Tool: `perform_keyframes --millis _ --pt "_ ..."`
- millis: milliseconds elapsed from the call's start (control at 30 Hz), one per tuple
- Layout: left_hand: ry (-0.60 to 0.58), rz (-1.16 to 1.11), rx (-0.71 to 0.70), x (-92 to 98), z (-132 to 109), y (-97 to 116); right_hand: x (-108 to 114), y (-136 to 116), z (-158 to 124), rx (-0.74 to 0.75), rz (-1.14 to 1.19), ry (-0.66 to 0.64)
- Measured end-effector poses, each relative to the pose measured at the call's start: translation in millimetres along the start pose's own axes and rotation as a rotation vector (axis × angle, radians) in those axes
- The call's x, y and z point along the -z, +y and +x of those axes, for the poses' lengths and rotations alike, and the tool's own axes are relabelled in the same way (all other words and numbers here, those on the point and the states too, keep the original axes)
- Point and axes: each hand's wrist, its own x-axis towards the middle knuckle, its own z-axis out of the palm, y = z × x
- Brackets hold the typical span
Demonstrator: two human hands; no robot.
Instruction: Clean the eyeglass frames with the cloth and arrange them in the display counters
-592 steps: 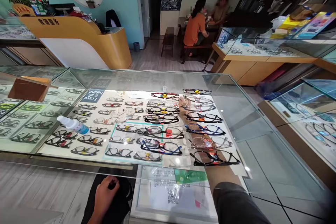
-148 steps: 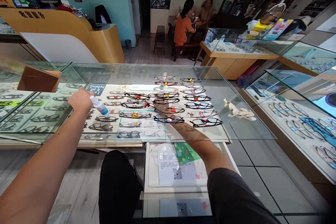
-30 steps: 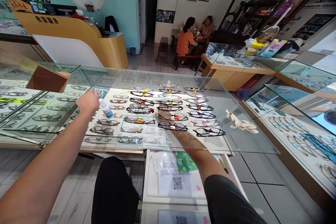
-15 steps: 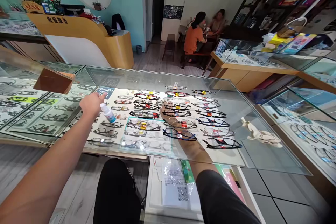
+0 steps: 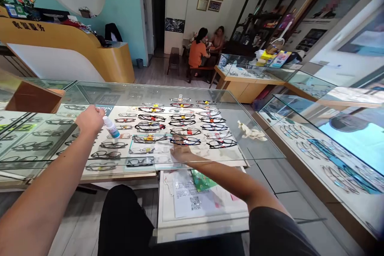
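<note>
My left hand [image 5: 90,119] is closed on the glass top of the display case [image 5: 240,153]; whether anything is inside the fingers is hidden. Just right of it stands a small white bottle with a blue label [image 5: 112,128]. Under the glass, my right hand [image 5: 181,153] reaches in among the eyeglasses, its fingers blurred and partly hidden by reflections. Dark blue eyeglasses [image 5: 185,141] lie just beyond that hand, and pale clear-framed eyeglasses [image 5: 163,159] are to its left. Several rows of dark eyeglasses [image 5: 151,118] with red and yellow tags fill the case.
A pulled-out drawer [image 5: 168,224] below the case holds a printed sheet [image 5: 187,204] and a green packet [image 5: 202,180]. A crumpled cream cloth [image 5: 251,131] lies on the glass at right. A brown wooden object [image 5: 34,97] hangs at left. Two people [image 5: 198,53] sit far back.
My right hand has drawn back toward the near edge inside the case, from the middle rows to the front. My left hand stays beside the bottle, and the view has turned right.
</note>
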Motion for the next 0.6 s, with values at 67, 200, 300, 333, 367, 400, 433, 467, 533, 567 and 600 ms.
perform_keyframes --millis 67,200,300,333,367,400,433,467,533,567,600 --pt "0.036 0.003 -0.031 0.7 -3 1 -10 -10 -16 -0.042 -0.079 0.013" --pt "0.060 -0.006 -0.065 3.2 -8 1 -16 -21 -69 0.053 -0.215 -0.101" --pt "0.059 -0.028 -0.048 3.9 -9 0 -6 -33 -115 0.203 -0.286 -0.163" --pt "0.061 -0.031 -0.044 3.8 -9 -1 -1 -39 -130 0.247 -0.289 -0.166" --pt "0.063 -0.033 -0.043 3.5 -9 -1 6 -45 -144 0.287 -0.289 -0.169" --pt "0.064 -0.034 -0.042 3.3 -9 -2 13 -52 -157 0.327 -0.292 -0.173" --pt "0.066 -0.035 -0.042 3.2 -10 -2 22 -60 -169 0.366 -0.295 -0.175" --pt "0.067 -0.034 -0.044 3.1 -10 -2 32 -68 -180 0.399 -0.301 -0.167" --pt "0.066 -0.031 -0.046 3.6 -11 -2 55 -82 -193 0.441 -0.312 -0.116" --pt "0.060 -0.029 -0.045 4.1 -11 -1 67 -87 -195 0.455 -0.316 -0.075" --pt "0.053 -0.027 -0.044 4.6 -12 -1 80 -92 -194 0.461 -0.318 -0.025"
